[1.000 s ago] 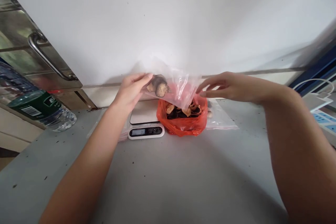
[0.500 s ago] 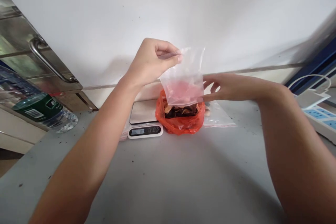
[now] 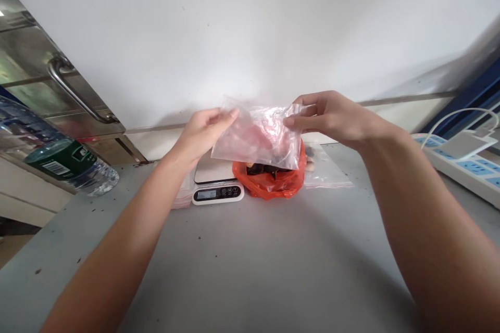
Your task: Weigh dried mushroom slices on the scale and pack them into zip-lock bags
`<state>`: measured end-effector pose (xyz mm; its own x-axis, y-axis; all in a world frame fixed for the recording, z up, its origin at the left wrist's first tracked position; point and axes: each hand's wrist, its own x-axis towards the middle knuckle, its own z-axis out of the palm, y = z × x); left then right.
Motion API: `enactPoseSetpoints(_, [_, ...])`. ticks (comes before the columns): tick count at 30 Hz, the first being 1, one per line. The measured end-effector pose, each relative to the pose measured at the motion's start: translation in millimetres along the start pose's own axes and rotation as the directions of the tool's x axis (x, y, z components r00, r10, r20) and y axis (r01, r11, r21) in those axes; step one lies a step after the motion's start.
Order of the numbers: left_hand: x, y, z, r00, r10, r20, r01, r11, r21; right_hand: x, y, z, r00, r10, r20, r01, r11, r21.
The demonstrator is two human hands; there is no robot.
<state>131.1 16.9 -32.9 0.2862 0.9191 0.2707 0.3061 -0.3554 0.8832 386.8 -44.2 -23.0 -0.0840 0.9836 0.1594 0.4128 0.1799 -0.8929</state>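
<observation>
A clear plastic bag [image 3: 255,138] is stretched between my two hands, above a red plastic bag [image 3: 273,184] whose dark and brown dried pieces show below its edge. My left hand [image 3: 211,127] pinches the clear bag's left side between thumb and fingers. At its upper right, my right hand [image 3: 320,114] grips the same bag with closed fingers. Left of the red bag lies a digital scale [image 3: 217,194] with a lit display, its plate partly covered by the clear bag.
Flat zip bags [image 3: 326,169] lie right of the red bag, and more [image 3: 182,199] lie left of the scale. A large water bottle [image 3: 70,164] is at the left. A power strip [image 3: 469,164] with a plugged-in white adapter is at the right. A wall rises behind the table [image 3: 250,270].
My left hand has moved down and left, and my right hand up. The clear bag, earlier hanging upright, is now lower and spread wider, with my right hand holding its upper right.
</observation>
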Motion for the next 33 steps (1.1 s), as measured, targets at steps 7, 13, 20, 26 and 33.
enactPoseSetpoints(7, [-11,-21,-8.7,0.996,0.04,-0.08,-0.055,0.98,-0.19,7,-4,33,0.994,0.087,0.071,-0.101,0.968,0.229])
enactPoseSetpoints(13, [-15,-28,-27.2,0.971,-0.152,-0.182,0.083,0.937,-0.341,13,-7,57,0.984,0.178,0.03,-0.18,0.952,0.248])
enactPoseSetpoints(20, [-19,-33,-69.4,0.975,-0.18,-0.131,0.17,0.982,-0.086,12,-13,88,0.997,0.051,-0.062,-0.041,0.986,0.162])
enactPoseSetpoints(26, [-31,-49,-139.2,0.953,-0.191,-0.236,0.245,0.942,0.229,27,-28,124,0.986,-0.029,-0.162,0.027,0.999,-0.019])
enactPoseSetpoints(33, [-51,-83,-194.4,0.788,-0.602,-0.131,0.602,0.708,0.369,56,-45,201,0.752,-0.655,0.075,0.571,0.59,-0.571])
